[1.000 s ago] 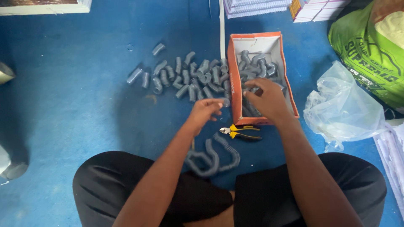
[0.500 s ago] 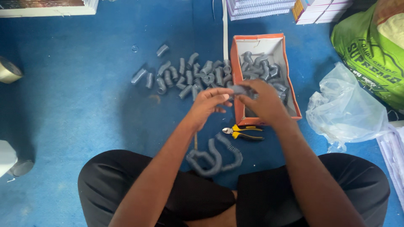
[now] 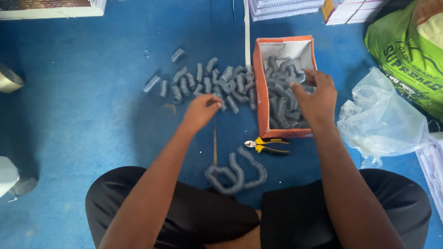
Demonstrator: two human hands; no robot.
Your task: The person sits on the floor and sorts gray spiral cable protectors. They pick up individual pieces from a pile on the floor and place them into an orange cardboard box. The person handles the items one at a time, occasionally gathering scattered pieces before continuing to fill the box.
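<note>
I sit cross-legged on a blue floor. My left hand [image 3: 200,110] has its fingers bunched together at the near edge of a loose pile of short grey corrugated tube pieces [image 3: 207,80]. Nothing shows between the fingers. My right hand [image 3: 316,99] reaches over an orange cardboard box [image 3: 261,99] with its fingers spread, the tips resting on the grey tube pieces [image 3: 279,106] inside it. A longer coiled length of grey corrugated tube [image 3: 235,175] lies in front of my legs. Yellow-handled pliers [image 3: 267,145] lie just below the box.
A thin stick [image 3: 215,143] lies on the floor below my left hand. A crumpled clear plastic bag [image 3: 380,120] sits right of the box, a green sack [image 3: 406,50] behind it. Stacked books [image 3: 281,7] line the far edge. A tape roll [image 3: 9,80] lies far left.
Half a second ago both hands met over a grey piece near the box. They have parted: the left went down-left to the pile's edge, the right moved up over the box.
</note>
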